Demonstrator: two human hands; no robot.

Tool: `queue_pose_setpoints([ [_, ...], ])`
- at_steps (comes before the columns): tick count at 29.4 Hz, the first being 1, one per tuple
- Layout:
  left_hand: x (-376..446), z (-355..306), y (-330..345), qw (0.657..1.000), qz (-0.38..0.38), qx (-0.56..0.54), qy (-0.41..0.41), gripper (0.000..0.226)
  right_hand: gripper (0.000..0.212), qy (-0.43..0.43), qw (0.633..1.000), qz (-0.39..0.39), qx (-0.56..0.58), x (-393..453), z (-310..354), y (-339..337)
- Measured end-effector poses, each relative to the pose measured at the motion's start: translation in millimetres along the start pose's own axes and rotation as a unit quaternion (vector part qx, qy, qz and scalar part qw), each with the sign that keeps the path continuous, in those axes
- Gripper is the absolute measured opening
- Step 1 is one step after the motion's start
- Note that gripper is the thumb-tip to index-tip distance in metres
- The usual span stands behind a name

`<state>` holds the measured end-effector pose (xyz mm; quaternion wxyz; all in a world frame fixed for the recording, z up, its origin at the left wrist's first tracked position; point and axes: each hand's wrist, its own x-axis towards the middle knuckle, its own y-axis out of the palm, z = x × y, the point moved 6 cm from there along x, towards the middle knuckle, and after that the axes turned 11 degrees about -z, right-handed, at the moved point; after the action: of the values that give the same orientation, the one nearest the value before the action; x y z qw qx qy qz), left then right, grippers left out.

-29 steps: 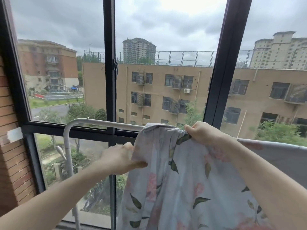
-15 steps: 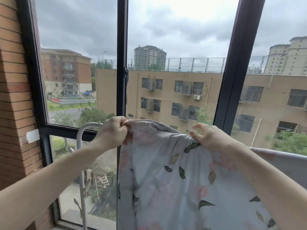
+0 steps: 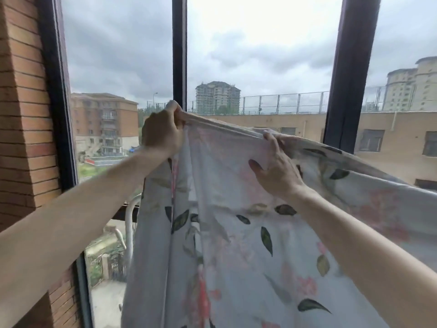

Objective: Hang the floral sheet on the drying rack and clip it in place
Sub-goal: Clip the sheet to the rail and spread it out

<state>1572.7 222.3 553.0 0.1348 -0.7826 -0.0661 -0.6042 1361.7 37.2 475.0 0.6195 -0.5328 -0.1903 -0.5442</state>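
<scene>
Before window frame: sheet over rack

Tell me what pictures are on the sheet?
The sheet is pale grey-white with pink flowers and dark green leaves, seen in the head view.

No readable text, label or number anywhere
</scene>
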Motion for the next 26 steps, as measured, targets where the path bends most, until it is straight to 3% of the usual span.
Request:
queue_pose_setpoints([
  [5, 61, 3, 41, 0.997, -0.026, 0.034, 0.060, 0.009, 0.082, -0.045, 0.996, -0.077, 0.002, 49, 0, 0],
  [10, 125, -10, 84, 0.994, 0.001, 0.062, 0.091, 0.019, 0.083, -0.049, 0.994, -0.091, -0.033, 101, -9, 7],
  [12, 131, -14, 108, 0.992, 0.039, 0.085, 0.082, 0.023, 0.084, -0.022, 0.996, -0.071, -0.046, 116, -20, 12],
  [15, 108, 1, 162, 0.978, 0.160, 0.126, 0.049, 0.032, 0.091, 0.044, 0.996, 0.019, -0.076, 121, -46, 37],
  [21, -9, 52, 247, 0.881, 0.445, 0.156, 0.020, 0.035, 0.099, 0.189, 0.941, 0.247, -0.135, 67, -113, 95],
  [24, -74, 71, 255, 0.794, 0.589, 0.151, -0.009, 0.053, 0.101, 0.219, 0.895, 0.354, -0.159, 36, -133, 123],
  [26, -104, 74, 245, 0.724, 0.678, 0.118, -0.047, 0.065, 0.098, 0.285, 0.838, 0.445, -0.139, 9, -142, 139],
])
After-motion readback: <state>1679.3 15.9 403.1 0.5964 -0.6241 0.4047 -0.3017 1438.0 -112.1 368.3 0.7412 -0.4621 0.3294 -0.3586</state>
